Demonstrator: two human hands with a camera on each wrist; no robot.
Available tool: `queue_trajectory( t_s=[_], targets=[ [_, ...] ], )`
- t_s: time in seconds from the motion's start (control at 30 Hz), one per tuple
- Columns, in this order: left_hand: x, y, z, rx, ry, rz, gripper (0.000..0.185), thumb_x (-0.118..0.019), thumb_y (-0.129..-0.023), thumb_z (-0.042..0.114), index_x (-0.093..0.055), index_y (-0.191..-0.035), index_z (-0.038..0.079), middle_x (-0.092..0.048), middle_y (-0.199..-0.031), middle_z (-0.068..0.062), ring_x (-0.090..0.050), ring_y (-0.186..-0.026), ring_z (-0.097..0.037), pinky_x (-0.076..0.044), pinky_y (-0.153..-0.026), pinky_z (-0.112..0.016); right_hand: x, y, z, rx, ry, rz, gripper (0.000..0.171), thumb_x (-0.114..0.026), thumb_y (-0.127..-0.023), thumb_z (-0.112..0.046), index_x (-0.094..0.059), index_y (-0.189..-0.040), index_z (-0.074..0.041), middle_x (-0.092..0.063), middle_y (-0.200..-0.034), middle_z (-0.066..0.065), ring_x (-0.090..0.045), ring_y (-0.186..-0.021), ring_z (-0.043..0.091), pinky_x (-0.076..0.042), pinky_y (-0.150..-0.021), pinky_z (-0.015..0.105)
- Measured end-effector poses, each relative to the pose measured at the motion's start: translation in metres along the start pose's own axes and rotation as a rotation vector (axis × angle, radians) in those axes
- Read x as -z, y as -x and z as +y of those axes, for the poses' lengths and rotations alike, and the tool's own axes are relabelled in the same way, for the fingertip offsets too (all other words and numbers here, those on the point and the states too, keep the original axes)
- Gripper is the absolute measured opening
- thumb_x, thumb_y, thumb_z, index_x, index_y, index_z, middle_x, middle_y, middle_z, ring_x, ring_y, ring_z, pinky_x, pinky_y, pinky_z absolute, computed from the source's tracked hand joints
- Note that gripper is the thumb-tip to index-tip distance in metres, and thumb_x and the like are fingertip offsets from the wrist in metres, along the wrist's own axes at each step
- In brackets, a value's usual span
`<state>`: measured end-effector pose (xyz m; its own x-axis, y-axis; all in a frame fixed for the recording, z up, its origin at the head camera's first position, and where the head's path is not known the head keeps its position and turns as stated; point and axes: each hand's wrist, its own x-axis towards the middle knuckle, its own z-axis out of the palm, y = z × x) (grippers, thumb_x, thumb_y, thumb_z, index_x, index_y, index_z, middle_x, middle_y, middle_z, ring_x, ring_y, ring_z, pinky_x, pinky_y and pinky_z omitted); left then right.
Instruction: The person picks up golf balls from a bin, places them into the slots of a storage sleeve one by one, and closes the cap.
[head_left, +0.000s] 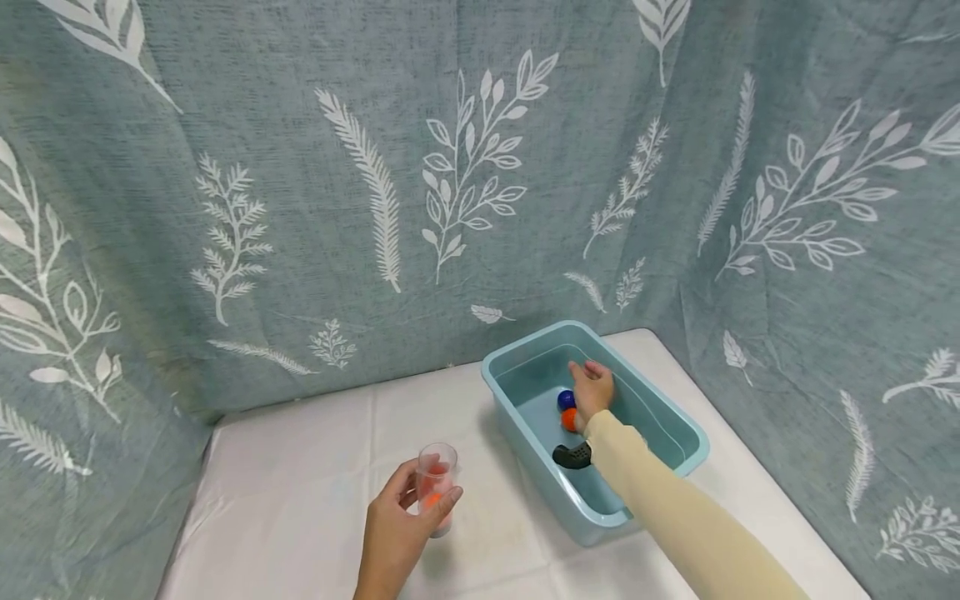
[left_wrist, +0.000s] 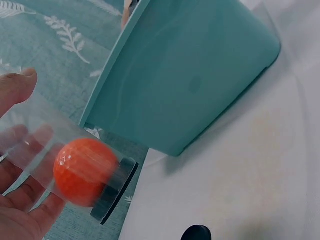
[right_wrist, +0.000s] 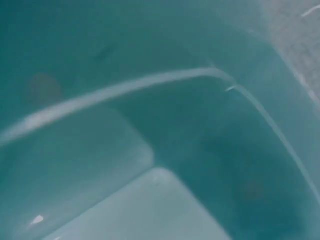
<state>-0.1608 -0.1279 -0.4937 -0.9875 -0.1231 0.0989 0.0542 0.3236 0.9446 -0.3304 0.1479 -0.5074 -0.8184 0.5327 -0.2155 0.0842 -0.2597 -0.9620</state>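
Observation:
My left hand point(head_left: 405, 512) grips a clear cylindrical tube point(head_left: 438, 461) round its side, thumb on the near face and fingers behind. Inside it lies an orange ball point(left_wrist: 85, 172), close to the dark base point(left_wrist: 115, 191). In the head view the tube stands nearly upright over the white cloth. My right hand point(head_left: 594, 389) reaches into a blue-green tub point(head_left: 517, 425), its fingers apart with nothing visible between them. A dark blue ball point(head_left: 566, 400) and another orange ball point(head_left: 569, 419) sit beside that hand, the orange one partly hidden by it. The right wrist view shows only tub walls.
A black rounded piece with small holes point(head_left: 572, 456) shows beside the right sleeve point(head_left: 637, 467), over the tub. White cloth point(head_left: 300, 467) covers the table. Leaf-patterned curtains point(head_left: 300, 208) hang behind and on both sides, close to the tub at the right.

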Motion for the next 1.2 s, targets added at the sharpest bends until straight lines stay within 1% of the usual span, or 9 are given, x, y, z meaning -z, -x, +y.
queue_trajectory(
  t_s=[0.1, 0.23, 0.37, 0.5, 0.6, 0.7, 0.87, 0.97, 1.2],
  targets=[
    [-0.001, 0.0, -0.001, 0.004, 0.004, 0.006, 0.055, -0.089, -0.074, 0.048, -0.068, -0.121, 0.028, -0.071, -0.108, 0.014, -0.065, -0.104, -0.011, -0.055, -0.095, -0.031, -0.002, -0.002, 0.008, -0.05, 0.004, 0.05, 0.051, -0.065, -0.098, -0.01, -0.042, -0.141, 0.005, -0.045, -0.137, 0.022, -0.045, -0.128, 0.037, -0.036, -0.115, 0.044],
    [-0.002, 0.001, -0.003, 0.027, 0.014, 0.002, 0.057, -0.088, -0.075, 0.048, -0.068, -0.123, 0.025, -0.071, -0.11, 0.007, -0.066, -0.107, -0.017, -0.056, -0.094, -0.037, -0.001, 0.0, 0.016, -0.13, 0.103, 0.099, 0.057, -0.067, -0.094, -0.009, -0.041, -0.142, 0.005, -0.04, -0.143, 0.025, -0.04, -0.133, 0.039, -0.034, -0.117, 0.047],
    [-0.003, 0.0, -0.004, 0.041, 0.011, 0.011, 0.057, -0.088, -0.076, 0.047, -0.068, -0.124, 0.025, -0.07, -0.113, 0.003, -0.066, -0.108, -0.021, -0.056, -0.095, -0.038, 0.003, 0.005, 0.018, -0.191, 0.235, 0.074, 0.065, -0.07, -0.091, -0.012, -0.038, -0.144, 0.006, -0.028, -0.151, 0.027, -0.035, -0.136, 0.041, -0.04, -0.113, 0.049],
    [-0.003, -0.002, -0.004, 0.064, 0.014, 0.009, 0.058, -0.088, -0.076, 0.048, -0.067, -0.124, 0.025, -0.069, -0.115, 0.002, -0.066, -0.111, -0.023, -0.056, -0.095, -0.036, 0.006, 0.01, 0.017, -0.22, 0.364, 0.041, 0.066, -0.069, -0.091, -0.012, -0.035, -0.144, 0.009, -0.026, -0.147, 0.029, -0.035, -0.132, 0.042, -0.047, -0.105, 0.05],
    [-0.003, -0.003, -0.005, 0.092, 0.013, 0.008, 0.058, -0.088, -0.075, 0.05, -0.067, -0.124, 0.026, -0.069, -0.115, 0.002, -0.066, -0.113, -0.022, -0.056, -0.095, -0.033, 0.008, 0.011, 0.018, -0.227, 0.503, 0.031, 0.068, -0.066, -0.09, -0.013, -0.03, -0.141, 0.012, -0.028, -0.141, 0.031, -0.035, -0.128, 0.045, -0.047, -0.104, 0.05],
    [-0.002, -0.004, -0.004, 0.113, 0.007, 0.01, 0.059, -0.088, -0.075, 0.049, -0.067, -0.124, 0.025, -0.069, -0.115, 0.0, -0.066, -0.112, -0.023, -0.055, -0.096, -0.034, 0.007, 0.01, 0.022, -0.24, 0.581, 0.014, 0.071, -0.065, -0.089, -0.013, -0.025, -0.141, 0.012, -0.028, -0.138, 0.03, -0.033, -0.127, 0.044, -0.046, -0.104, 0.047],
    [-0.003, -0.003, -0.006, 0.148, -0.003, -0.003, 0.062, -0.087, -0.077, 0.048, -0.065, -0.127, 0.019, -0.069, -0.118, -0.004, -0.065, -0.114, -0.028, -0.056, -0.094, -0.036, 0.008, 0.008, 0.025, -0.241, 0.65, -0.036, 0.067, -0.057, -0.083, -0.001, -0.022, -0.137, 0.019, -0.027, -0.132, 0.034, -0.033, -0.119, 0.043, -0.049, -0.086, 0.037],
    [-0.003, -0.004, -0.009, 0.162, -0.004, -0.008, 0.062, -0.087, -0.077, 0.048, -0.065, -0.128, 0.018, -0.069, -0.118, -0.005, -0.065, -0.113, -0.029, -0.058, -0.091, -0.035, 0.011, 0.006, 0.025, -0.246, 0.713, -0.066, 0.065, -0.051, -0.079, 0.003, -0.022, -0.134, 0.021, -0.028, -0.128, 0.035, -0.034, -0.114, 0.043, -0.045, -0.074, 0.033],
    [-0.004, -0.013, -0.012, 0.142, -0.004, 0.0, 0.061, -0.088, -0.077, 0.046, -0.065, -0.126, 0.017, -0.069, -0.117, -0.004, -0.065, -0.113, -0.026, -0.054, -0.097, -0.037, 0.009, -0.009, 0.033, -0.267, 0.832, -0.07, 0.064, -0.048, -0.078, 0.004, -0.021, -0.133, 0.021, -0.028, -0.128, 0.037, -0.034, -0.114, 0.042, -0.042, -0.066, 0.029]
  ],
)
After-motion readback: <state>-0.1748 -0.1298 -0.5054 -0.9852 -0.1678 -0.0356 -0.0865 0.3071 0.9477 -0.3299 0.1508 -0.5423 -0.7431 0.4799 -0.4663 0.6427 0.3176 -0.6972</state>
